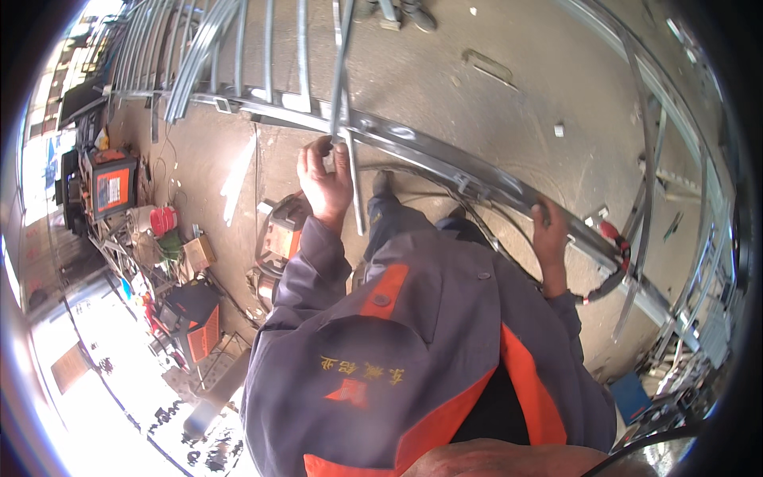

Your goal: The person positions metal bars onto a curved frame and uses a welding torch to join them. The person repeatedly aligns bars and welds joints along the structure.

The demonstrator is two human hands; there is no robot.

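Steel rail (445,159) was gripped by right hand (550,230), fingers curled over it; left hand (324,179) closed around thin upright bar (340,87).

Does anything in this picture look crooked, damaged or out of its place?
One thing stands out: the thin metal bar in the left hand crosses the frame rail at a slant, unlike the evenly spaced bars further along. The right hand rests on the rail. Nothing looks spilled or broken.
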